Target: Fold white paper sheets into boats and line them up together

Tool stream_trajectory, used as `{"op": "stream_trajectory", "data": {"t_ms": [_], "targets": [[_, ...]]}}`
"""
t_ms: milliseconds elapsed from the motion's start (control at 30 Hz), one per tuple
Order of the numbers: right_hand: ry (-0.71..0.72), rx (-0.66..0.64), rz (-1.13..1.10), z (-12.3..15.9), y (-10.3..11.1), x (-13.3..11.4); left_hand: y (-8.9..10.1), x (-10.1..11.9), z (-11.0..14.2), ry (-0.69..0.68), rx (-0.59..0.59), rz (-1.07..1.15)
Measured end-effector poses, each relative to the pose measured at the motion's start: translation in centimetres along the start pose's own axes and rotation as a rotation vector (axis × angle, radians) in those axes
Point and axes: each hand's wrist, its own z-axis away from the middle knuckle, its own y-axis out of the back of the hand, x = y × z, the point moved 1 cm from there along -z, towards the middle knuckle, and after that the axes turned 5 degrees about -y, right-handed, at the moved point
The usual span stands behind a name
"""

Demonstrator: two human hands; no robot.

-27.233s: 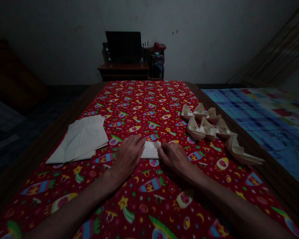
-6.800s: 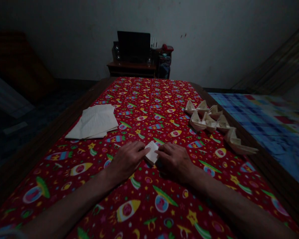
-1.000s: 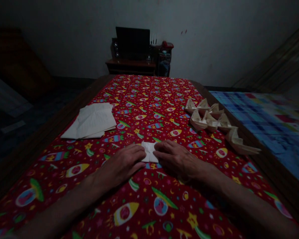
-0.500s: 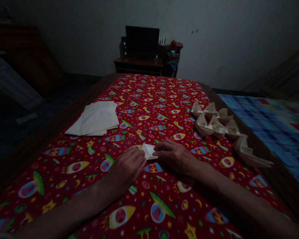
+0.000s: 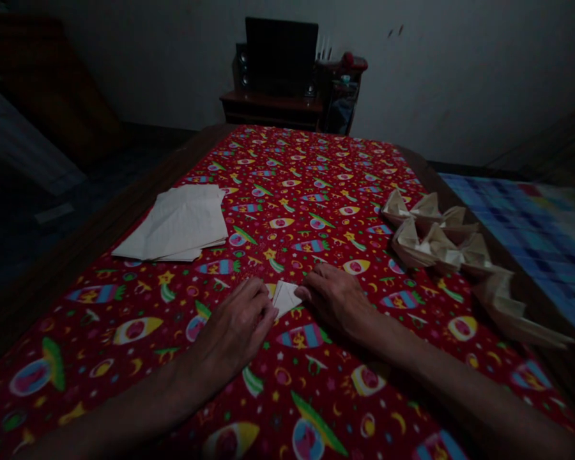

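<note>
Between my two hands lies a small folded piece of white paper (image 5: 286, 299), low on the red patterned cloth. My left hand (image 5: 244, 316) has its fingers closed on the paper's left edge. On the opposite side, my right hand (image 5: 335, 297) pinches the right corner between thumb and fingers. The fingertips cover both ends of the paper, and a slanting fold edge shows in the middle. To the right stand several folded paper boats (image 5: 434, 233) in a cluster, with one paper boat (image 5: 512, 306) nearer to me.
A stack of flat paper sheets (image 5: 177, 223) rests at the left of the red tablecloth (image 5: 287, 204). Wooden table edges (image 5: 138, 172) run along both sides. Beyond the far end, a dark monitor (image 5: 281, 56) stands on a wooden desk (image 5: 268, 102). A blue checked cloth (image 5: 498, 211) is at right.
The paper between my hands now shows a slanted, more triangular outline instead of a small rectangle. Both hands keep hold of it. The camera view has tilted down and moved slightly closer.
</note>
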Motion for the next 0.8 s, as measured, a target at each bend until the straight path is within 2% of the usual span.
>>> {"op": "stream_trajectory", "data": {"t_ms": [100, 300, 400, 500, 600, 800], "targets": [[0.031, 0.014, 0.064, -0.2, -0.4, 0.3, 0.0, -0.1, 0.0, 0.000, -0.036, -0.024], [0.026, -0.022, 0.055, -0.5, 0.0, 0.3, 0.3, -0.3, 0.0, 0.011, -0.118, -0.025], [0.005, -0.046, 0.047, -0.6, 0.3, 0.1, 0.5, -0.2, 0.0, 0.019, -0.084, -0.057], [-0.002, -0.054, 0.044, -0.6, 0.4, 0.0, 0.7, 0.2, -0.2, -0.079, -0.043, -0.187], [-0.007, -0.035, 0.041, -0.6, 0.3, 0.1, 0.4, 0.6, -0.2, -0.183, -0.080, -0.301], [-0.031, 0.034, 0.025, -0.4, -0.3, 0.2, -0.5, 0.9, 0.7, -0.222, -0.142, -0.366]]}}
